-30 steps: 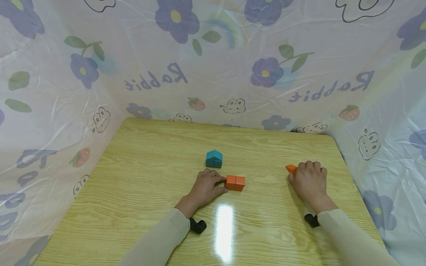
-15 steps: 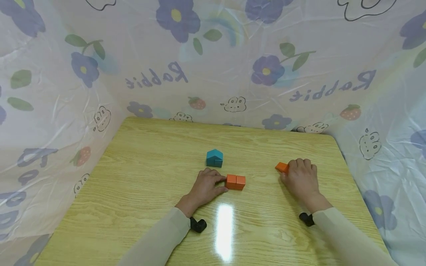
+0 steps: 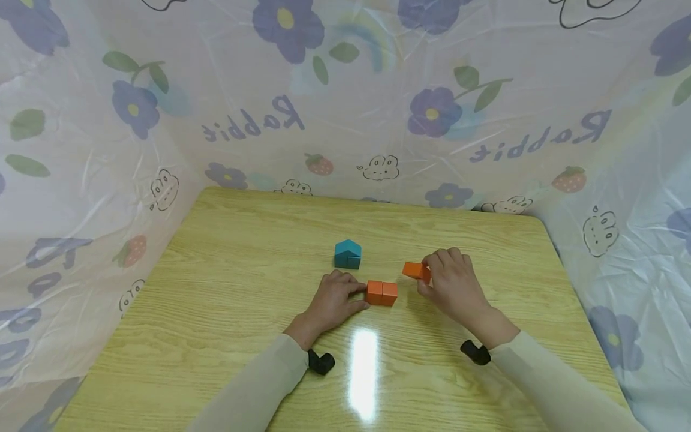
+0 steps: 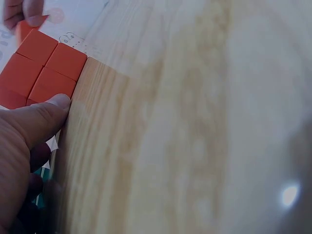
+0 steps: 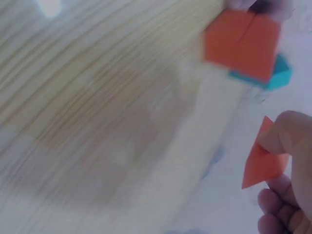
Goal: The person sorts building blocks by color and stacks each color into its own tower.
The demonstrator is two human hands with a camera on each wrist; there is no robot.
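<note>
Two orange cubes (image 3: 382, 293) stand side by side on the table, touching. My left hand (image 3: 333, 302) holds the left end of this pair between thumb and forefinger; in the left wrist view the thumb (image 4: 44, 117) lies against the lower part of an orange face. To their right, my right hand (image 3: 453, 285) pinches an orange wedge-shaped block (image 3: 415, 270), apart from the cubes and seemingly just above the table. Pointed corners of that wedge (image 5: 263, 163) show in the right wrist view, part of it covered by the thumb.
Behind the cubes stands a teal house-shaped group of blocks (image 3: 348, 254) with a peaked outline. The wood-grain table (image 3: 243, 240) is bounded at the back and sides by a printed cloth (image 3: 345, 120). A light reflection shines on the table front.
My right hand has carried the orange wedge-shaped block leftward, from the table's right part to near the cubes. The left hand, the cubes and the teal blocks have stayed in place.
</note>
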